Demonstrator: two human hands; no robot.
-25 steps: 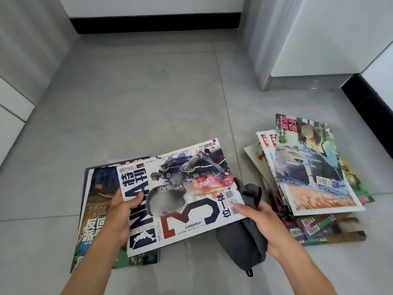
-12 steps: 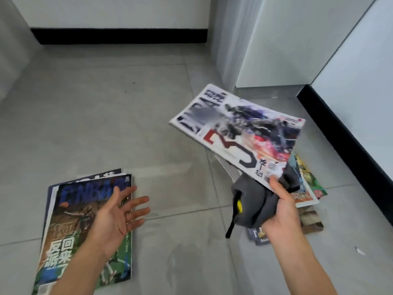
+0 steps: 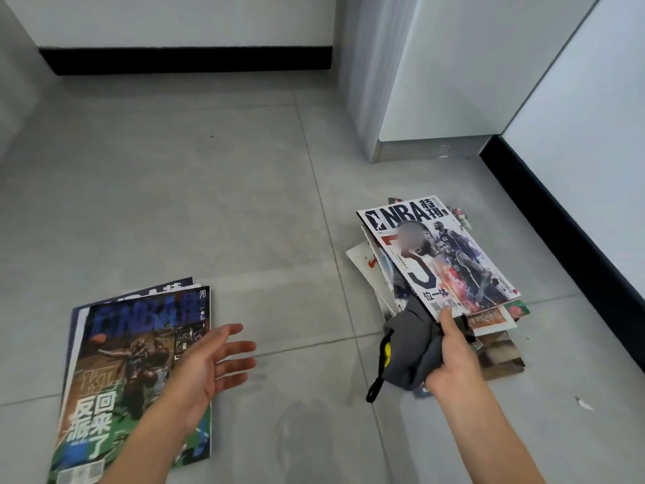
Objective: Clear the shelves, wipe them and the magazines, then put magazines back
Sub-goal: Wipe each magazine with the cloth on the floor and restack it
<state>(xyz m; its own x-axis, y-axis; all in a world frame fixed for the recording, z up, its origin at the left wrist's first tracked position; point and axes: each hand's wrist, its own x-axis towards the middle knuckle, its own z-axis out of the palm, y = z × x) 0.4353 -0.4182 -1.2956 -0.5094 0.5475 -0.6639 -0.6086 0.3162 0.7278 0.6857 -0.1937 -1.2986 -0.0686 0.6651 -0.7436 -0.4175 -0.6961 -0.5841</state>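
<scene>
Single head-worn, wide-angle view, looking forward and steeply down at a grey tiled floor (image 3: 209,204) from close range — both forearms enter from the lower edge. The left hand (image 3: 206,365) lies lower left of centre, the right hand (image 3: 453,354) lower right. Black skirting (image 3: 185,61) crosses the upper left; a white cabinet corner (image 3: 436,82) and a wall fill the upper right. Straight edges bow near the frame borders — lens distortion. No second view shares the scene.
</scene>
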